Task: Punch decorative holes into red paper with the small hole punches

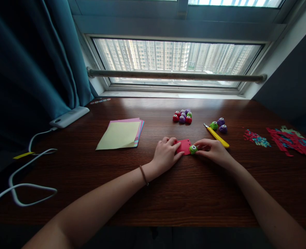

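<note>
Near the middle of the dark wooden table, a small red sheet of paper lies between my two hands, with small dark spots or holes near its right edge. My left hand holds the sheet at its left side, thumb and fingers on it. At the sheet's right edge sits a small green craft punch with a white round top. My right hand grips that punch from the right between thumb and fingers; part of the fingertips is hidden.
Beyond the hands stand several red, purple and green punches. A yellow craft knife lies near more punches. Paper bits and red-blue strips lie right; stacked coloured paper, a white power bank and cable lie left.
</note>
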`<move>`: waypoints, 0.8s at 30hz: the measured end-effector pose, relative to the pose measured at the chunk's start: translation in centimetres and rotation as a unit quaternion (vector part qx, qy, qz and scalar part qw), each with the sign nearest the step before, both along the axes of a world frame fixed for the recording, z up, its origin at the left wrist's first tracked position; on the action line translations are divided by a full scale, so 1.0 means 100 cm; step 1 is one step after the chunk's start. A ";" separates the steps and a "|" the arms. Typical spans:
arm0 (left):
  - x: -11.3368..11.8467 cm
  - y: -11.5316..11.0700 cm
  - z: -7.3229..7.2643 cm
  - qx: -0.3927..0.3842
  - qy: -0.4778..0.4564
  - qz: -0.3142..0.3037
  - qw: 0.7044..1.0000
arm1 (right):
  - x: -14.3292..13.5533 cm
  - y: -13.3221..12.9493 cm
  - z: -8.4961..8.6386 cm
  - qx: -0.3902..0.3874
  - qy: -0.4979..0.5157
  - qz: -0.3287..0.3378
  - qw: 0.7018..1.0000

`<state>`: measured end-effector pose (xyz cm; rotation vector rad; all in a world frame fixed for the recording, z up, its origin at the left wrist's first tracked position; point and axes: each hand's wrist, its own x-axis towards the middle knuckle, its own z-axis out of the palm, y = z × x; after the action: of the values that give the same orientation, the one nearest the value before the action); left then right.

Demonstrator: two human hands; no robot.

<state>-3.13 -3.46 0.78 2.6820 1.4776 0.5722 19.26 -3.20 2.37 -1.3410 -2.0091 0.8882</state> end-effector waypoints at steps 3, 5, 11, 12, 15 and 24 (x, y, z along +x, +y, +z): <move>0.000 -0.001 0.002 0.005 -0.031 -0.001 1.000 | 0.001 0.001 -0.001 -0.013 0.007 -0.006 1.000; 0.001 -0.002 0.005 0.022 -0.055 -0.025 0.998 | 0.002 0.002 -0.002 -0.020 0.013 -0.011 1.000; 0.007 -0.010 0.011 0.016 -0.011 -0.178 0.984 | 0.007 0.006 -0.006 -0.041 0.041 0.003 0.998; 0.008 -0.010 0.011 0.007 -0.003 -0.184 0.983 | 0.007 0.007 -0.007 -0.044 0.041 0.008 0.998; 0.009 -0.010 0.013 -0.014 0.013 -0.194 0.981 | 0.007 0.007 -0.007 -0.049 0.031 0.018 0.998; 0.009 -0.009 0.014 -0.042 -0.005 -0.199 0.979 | 0.003 0.009 -0.005 -0.074 0.137 -0.044 0.987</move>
<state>-2.28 -4.34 2.21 2.7868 0.8958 0.4808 19.51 -2.27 1.90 -1.2961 -1.6905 1.1312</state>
